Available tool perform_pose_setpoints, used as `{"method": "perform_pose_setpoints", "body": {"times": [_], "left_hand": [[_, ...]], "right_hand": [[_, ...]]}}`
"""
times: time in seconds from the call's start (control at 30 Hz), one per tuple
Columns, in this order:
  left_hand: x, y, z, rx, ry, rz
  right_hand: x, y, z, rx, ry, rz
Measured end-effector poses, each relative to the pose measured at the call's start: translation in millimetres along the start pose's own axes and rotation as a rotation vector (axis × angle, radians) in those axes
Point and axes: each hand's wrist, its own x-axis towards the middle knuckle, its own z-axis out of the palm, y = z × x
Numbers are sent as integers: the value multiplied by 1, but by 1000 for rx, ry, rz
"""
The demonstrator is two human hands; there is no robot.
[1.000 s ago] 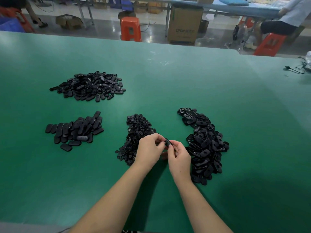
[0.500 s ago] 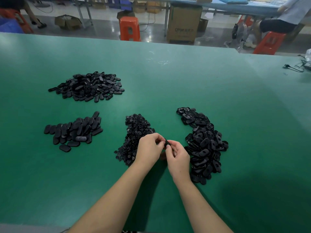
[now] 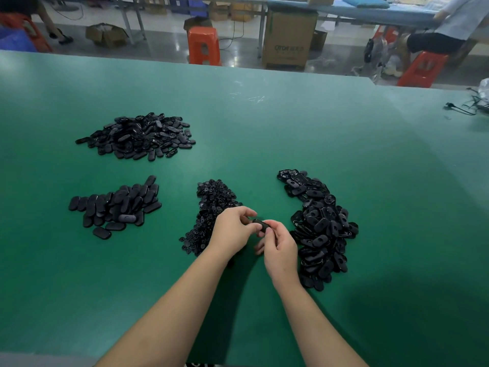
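Note:
Both my hands meet over the green table (image 3: 264, 133), just above its surface. My left hand (image 3: 232, 231) and my right hand (image 3: 279, 247) pinch one small black oval plastic piece (image 3: 260, 224) between their fingertips. A heap of small black ring-like parts (image 3: 211, 205) lies just left of my left hand. A long heap of black oval shells (image 3: 320, 226) curves along the right side of my right hand. Most of the held piece is hidden by my fingers.
Two more heaps of black oval pieces lie to the left: a neat one (image 3: 116, 205) and a looser one (image 3: 140, 136) farther back. Black cables (image 3: 468, 105) sit at the table's right edge. Beyond the far edge stand orange stools (image 3: 203, 45), a cardboard box (image 3: 288, 41) and a seated person (image 3: 447, 27).
My hands stay together on the same piece; the fingers have shifted slightly on it. The heaps have not moved.

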Motion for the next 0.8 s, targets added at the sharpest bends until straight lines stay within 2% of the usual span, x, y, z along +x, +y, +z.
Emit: {"method": "perform_pose_setpoints", "body": {"times": [0.23,0.47,0.8], "left_hand": [[-3,-3,1,-172,-76,-80],[-5,0,0,-112,-78,-60],[-10,6,9,34,32,-33]], "right_hand": [[-1,-2,-1,-46,-16,-21],[1,-2,-1,-97,-5,-8],[1,-3,-2,-90,-1,18]]}}
